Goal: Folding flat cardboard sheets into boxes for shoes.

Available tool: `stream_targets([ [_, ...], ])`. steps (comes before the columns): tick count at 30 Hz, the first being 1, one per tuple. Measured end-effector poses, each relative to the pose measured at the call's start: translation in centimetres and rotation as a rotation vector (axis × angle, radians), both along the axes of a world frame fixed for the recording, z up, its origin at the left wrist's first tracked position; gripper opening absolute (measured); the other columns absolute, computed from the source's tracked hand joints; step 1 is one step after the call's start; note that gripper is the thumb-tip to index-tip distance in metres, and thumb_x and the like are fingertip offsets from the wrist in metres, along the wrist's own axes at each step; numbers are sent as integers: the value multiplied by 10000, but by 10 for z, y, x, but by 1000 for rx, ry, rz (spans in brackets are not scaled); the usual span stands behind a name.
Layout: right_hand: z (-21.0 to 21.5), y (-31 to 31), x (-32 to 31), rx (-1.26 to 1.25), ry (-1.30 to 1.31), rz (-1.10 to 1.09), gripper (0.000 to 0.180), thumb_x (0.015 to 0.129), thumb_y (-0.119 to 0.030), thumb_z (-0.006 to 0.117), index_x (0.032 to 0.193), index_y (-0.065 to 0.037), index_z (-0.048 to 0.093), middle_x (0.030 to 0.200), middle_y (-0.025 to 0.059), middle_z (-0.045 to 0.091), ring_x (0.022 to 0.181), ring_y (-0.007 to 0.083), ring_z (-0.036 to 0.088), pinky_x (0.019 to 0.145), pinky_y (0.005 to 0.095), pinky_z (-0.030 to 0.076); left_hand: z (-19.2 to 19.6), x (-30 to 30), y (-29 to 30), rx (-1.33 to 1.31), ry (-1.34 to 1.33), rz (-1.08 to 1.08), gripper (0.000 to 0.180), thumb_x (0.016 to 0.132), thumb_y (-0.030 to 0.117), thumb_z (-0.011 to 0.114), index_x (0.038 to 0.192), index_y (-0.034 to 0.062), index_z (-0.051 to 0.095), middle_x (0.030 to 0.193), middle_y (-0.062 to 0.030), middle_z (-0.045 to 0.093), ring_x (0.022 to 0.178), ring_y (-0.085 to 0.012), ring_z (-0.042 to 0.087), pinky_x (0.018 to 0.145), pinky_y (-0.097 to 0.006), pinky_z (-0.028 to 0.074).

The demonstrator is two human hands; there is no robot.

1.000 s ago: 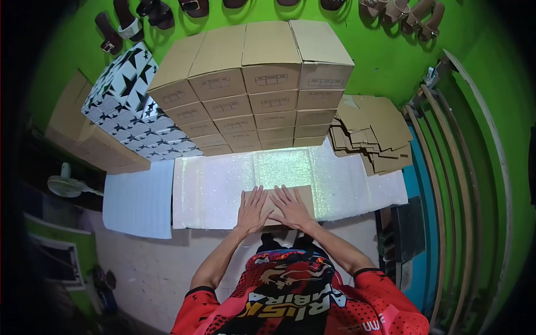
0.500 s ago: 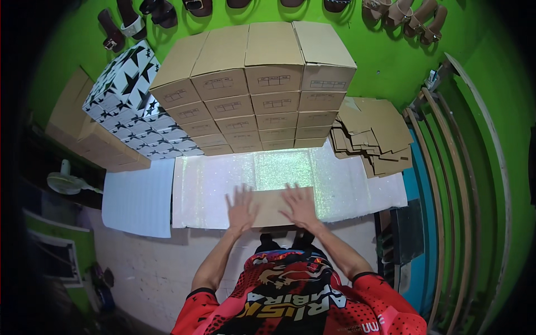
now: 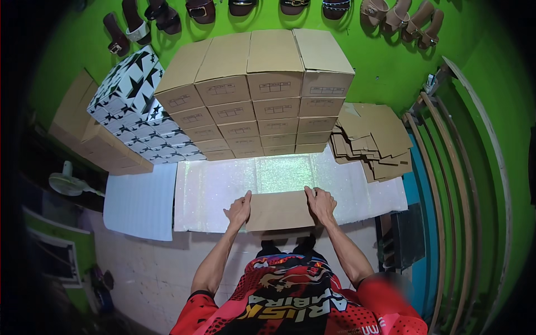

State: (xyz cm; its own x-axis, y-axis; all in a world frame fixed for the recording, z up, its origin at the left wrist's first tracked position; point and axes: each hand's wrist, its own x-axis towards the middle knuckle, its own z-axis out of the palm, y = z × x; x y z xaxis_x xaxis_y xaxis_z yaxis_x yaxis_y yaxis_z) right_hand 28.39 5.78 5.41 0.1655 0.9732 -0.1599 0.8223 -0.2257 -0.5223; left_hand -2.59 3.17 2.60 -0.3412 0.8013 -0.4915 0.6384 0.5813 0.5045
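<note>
At the far left a white fan (image 3: 68, 183) stands low beside a white foam sheet (image 3: 139, 202) spread on the floor. Above it rises a stack of black-and-white star-patterned boxes (image 3: 137, 106), leaning against the taller wall of plain brown cardboard boxes (image 3: 254, 95).

The left hand (image 3: 239, 210) grips the left edge of a flat brown cardboard piece (image 3: 279, 210), fingers curled over its upper corner. A second ago both hands lay close together, palms down, on the middle of this piece; half a second ago they had spread apart across it; now they sit at its two ends. The cardboard piece lies on the glittery white sheet (image 3: 212, 190), at its near edge, just in front of the person's red shirt (image 3: 290, 301).

The right hand (image 3: 320, 203) clasps the right edge of the same piece, fingers wrapped over the top corner.

Further right, a loose pile of folded flat cartons (image 3: 374, 139) rests beside the brown boxes. Sandals (image 3: 402, 17) hang on the green wall (image 3: 391, 72) above.
</note>
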Motion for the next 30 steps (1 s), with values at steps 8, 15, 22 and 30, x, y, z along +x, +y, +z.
stream_targets([
  [8, 89, 29, -11, 143, 176, -82, 606, 959, -520, 653, 1305, -27, 712, 1017, 290, 755, 1019, 471, 724, 908, 544, 550, 67, -11, 35, 661, -470, 134, 470, 1009, 378, 663, 1282, -1, 718, 1198, -182, 771, 1222, -335, 697, 1067, -379, 493],
  [15, 35, -1, -2, 427, 339, 148, 877, 863, -194, 745, 1629, -64, 339, 1284, 214, 558, 1194, 404, 604, 989, 474, 533, 32, -10, -11, 728, -270, -87, 859, 884, 64, 743, 1638, 96, 332, 1558, -159, 550, 1491, -293, 471, 1262, -539, 240],
  [22, 13, -52, 11, 253, 110, 149, 779, 882, -381, 804, 1496, -47, 463, 1219, 204, 598, 1125, 382, 607, 941, 474, 504, -17, 3, -77, 454, -200, -116, 873, 968, 433, 706, 1679, 169, 275, 1623, -150, 463, 1531, -369, 392, 1181, -801, 9],
  [30, -1, -56, 18, -4, 173, 77, 508, 1023, -483, 607, 1249, -40, 710, 1143, 185, 735, 1110, 378, 675, 946, 473, 507, -33, 11, -97, 343, -190, -213, 949, 1007, 549, 613, 1710, 147, 120, 1735, -193, 236, 1618, -364, 184, 1198, -759, -51],
])
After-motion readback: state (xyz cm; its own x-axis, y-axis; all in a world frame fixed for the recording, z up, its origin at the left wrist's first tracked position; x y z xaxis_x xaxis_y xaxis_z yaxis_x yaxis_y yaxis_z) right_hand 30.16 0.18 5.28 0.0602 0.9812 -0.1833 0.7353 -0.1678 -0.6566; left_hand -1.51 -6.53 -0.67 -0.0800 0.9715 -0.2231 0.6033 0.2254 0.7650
